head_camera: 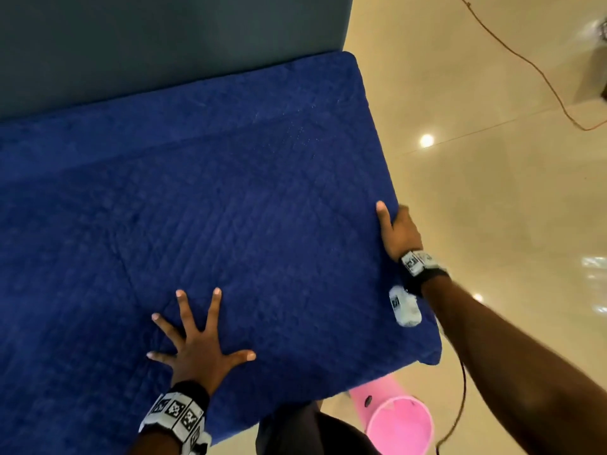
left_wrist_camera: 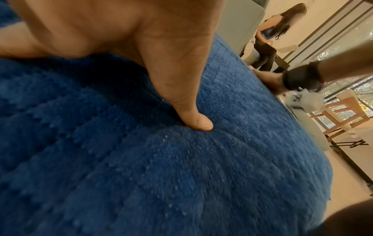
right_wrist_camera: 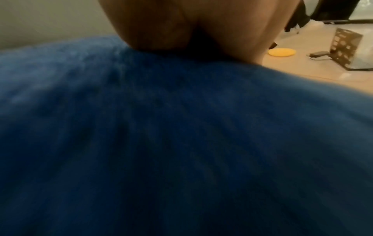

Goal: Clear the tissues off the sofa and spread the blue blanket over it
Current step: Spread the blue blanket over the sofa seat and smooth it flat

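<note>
blanket [head_camera: 230, 198]: blue cloth, plush and fuzzy, stitched in a quilted grid, matt all over
sofa back [head_camera: 147, 37]: grey-blue, smooth, matt, material can't be told
floor [head_camera: 492, 192]: cream tiles, polished, lights mirrored in it
bucket [head_camera: 399, 425]: pink plastic, smooth, slightly shiny
wristbands [head_camera: 174, 412]: black cloth strap, white printed tags

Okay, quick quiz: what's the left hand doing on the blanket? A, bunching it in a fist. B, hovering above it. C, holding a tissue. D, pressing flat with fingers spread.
D: the left hand lies flat with its fingers splayed on the blanket, and the left wrist view shows a finger pressed into the pile.
</note>
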